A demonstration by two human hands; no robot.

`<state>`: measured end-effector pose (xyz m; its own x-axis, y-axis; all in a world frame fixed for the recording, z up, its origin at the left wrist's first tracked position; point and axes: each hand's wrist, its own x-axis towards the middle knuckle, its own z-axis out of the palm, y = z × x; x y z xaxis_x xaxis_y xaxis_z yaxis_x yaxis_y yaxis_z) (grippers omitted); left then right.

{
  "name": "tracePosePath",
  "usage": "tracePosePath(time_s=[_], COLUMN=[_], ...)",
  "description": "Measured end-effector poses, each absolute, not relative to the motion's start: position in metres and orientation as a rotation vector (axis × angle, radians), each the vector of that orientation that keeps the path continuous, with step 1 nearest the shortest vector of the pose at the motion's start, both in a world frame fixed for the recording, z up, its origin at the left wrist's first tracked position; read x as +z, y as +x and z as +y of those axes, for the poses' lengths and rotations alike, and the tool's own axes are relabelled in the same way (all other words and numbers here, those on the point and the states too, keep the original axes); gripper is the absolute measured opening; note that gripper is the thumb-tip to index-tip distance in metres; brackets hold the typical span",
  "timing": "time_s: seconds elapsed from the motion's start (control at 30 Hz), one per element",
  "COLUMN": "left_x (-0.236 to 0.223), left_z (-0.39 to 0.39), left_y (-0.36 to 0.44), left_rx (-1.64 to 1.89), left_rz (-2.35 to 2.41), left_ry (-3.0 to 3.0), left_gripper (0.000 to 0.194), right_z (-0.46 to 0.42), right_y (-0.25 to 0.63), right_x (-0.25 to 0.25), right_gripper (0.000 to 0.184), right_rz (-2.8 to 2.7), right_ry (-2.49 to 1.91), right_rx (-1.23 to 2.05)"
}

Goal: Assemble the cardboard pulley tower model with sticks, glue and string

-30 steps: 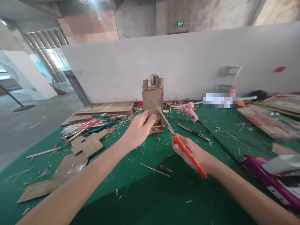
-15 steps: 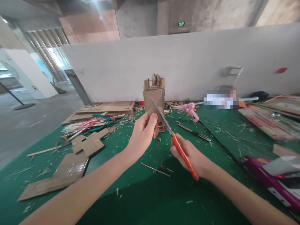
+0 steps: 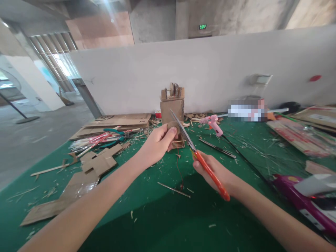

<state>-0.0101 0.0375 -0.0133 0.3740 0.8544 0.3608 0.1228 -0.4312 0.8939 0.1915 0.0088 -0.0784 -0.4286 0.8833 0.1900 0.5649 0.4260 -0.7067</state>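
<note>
Over the green surface [image 3: 147, 210], before a boxy brown cardboard tower [image 3: 168, 108], the left hand [image 3: 157, 141] pinches a flat, rounded brown cardboard piece [image 3: 172, 126]. The right hand [image 3: 219, 170] grips smooth orange-handled metal scissors [image 3: 185, 135], long axis diagonal, slim blades pointing away leftward; their handle end has shifted slightly rightward.

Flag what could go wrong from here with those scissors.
The scissors' blades lie right by the left hand, which pinches the small cardboard disc; a slip might nick the thumb or fingers. The cardboard tower stands just behind, so the tips could scratch or knock it.
</note>
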Motion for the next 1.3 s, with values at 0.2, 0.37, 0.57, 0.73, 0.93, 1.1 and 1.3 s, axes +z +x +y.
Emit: tracePosePath(time_s=[0.2, 0.37, 0.57, 0.73, 0.93, 1.1, 1.3], left_x=[-0.012, -0.009, -0.006, 0.002, 0.006, -0.008, -0.027], left_z=[0.037, 0.036, 0.043, 0.042, 0.038, 0.035, 0.028], left_y=[-0.011, -0.015, -0.025, -0.033, -0.034, -0.015, 0.005], left_rx=[1.087, 1.047, 0.968, 0.893, 0.852, 1.053, 1.354], left_rz=[0.841, 0.922, 0.912, 0.966, 0.998, 0.936, 0.817], left_ry=[1.832, 1.897, 1.965, 2.100, 2.133, 1.873, 1.642], left_gripper=[0.030, 0.031, 0.032, 0.030, 0.030, 0.031, 0.034], right_z=[0.007, 0.007, 0.006, 0.003, 0.004, 0.008, 0.007], right_y=[0.193, 0.192, 0.193, 0.200, 0.196, 0.190, 0.187], right_x=[-0.079, -0.077, -0.074, -0.072, -0.073, -0.075, -0.076], right_gripper=[0.042, 0.041, 0.042, 0.040, 0.041, 0.042, 0.040], right_rz=[-2.132, -2.144, -2.151, -2.217, -2.173, -2.159, -2.147], right_ry=[-1.219, -1.221, -1.238, -1.122, -1.205, -1.216, -1.251], right_rx=[0.759, 0.749, 0.755, 0.865, 0.789, 0.706, 0.681])
